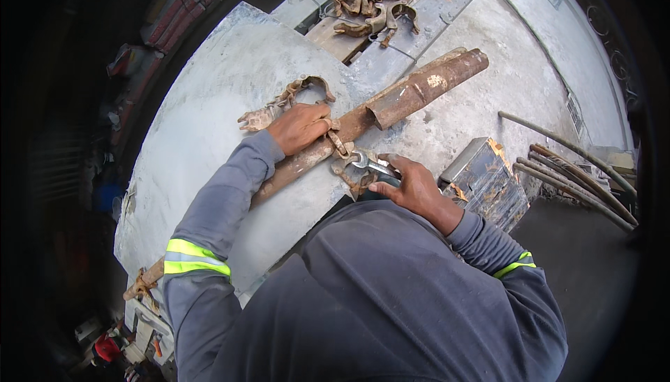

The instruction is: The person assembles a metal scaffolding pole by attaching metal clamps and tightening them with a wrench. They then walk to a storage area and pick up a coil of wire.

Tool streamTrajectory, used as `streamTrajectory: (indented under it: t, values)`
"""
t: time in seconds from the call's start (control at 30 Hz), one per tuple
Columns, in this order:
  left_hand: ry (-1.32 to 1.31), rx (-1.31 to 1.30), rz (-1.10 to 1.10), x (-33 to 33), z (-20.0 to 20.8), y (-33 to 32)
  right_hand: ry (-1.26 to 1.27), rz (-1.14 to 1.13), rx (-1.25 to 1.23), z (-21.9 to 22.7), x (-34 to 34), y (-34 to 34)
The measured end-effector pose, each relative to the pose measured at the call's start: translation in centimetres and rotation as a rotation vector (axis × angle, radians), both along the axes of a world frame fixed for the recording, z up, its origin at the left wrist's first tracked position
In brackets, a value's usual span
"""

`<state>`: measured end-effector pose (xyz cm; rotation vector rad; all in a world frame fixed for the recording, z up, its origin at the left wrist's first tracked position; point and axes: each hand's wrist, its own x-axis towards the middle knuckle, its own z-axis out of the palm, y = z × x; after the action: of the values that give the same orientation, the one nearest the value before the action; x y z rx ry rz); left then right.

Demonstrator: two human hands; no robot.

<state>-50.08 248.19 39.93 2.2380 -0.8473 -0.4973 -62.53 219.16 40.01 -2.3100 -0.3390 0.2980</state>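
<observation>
From my remote station I view a pipe (293, 165) crossing a slab (209, 96) obliquely, its far end to the right. Beyond it, on the slab, lies one loose clamp (289, 93); farther back, several clamps (354, 30) rest on planks (331, 38). At the pipe's near side I place a wrench (377, 165); rightward follow a block (488, 188), then rods (583, 181).

At right, slender, curved brown rods (585, 181) lie near a grey rectangular block (488, 190) with orange-brown patches; at top lies a brown wooden plank (336, 44).
</observation>
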Motion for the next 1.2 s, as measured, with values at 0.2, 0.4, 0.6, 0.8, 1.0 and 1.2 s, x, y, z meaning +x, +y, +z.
streamTrajectory:
  t: [0.2, 0.4, 0.6, 0.8, 1.0, 1.2]
  values:
    - [-0.006, -0.030, -0.001, -0.3, -0.1, 0.3, -0.081, -0.279, -0.030, -3.5, -2.5, 3.6]
    - [0.383, -0.196, 0.103, -0.1, 1.1, 0.8, -0.021, -0.317, -0.110, -2.2, -2.1, 4.2]
    - [0.153, -0.162, -0.102, 1.1, -0.2, 1.0, 0.000, -0.332, -0.182, -0.6, -1.8, 5.3]
    - [0.089, -0.077, -0.073, 0.7, 0.6, 0.7, 0.055, -0.360, -0.176, -0.7, -2.0, 5.0]
    - [0.268, -0.198, -0.082, 0.9, 0.4, 1.0, 0.246, -0.579, 0.572, -4.6, -4.6, 5.4]
    - [-0.093, -0.133, -0.192, 1.3, -1.0, 0.8, 0.264, -0.540, 0.774, -5.0, -5.0, 5.5]
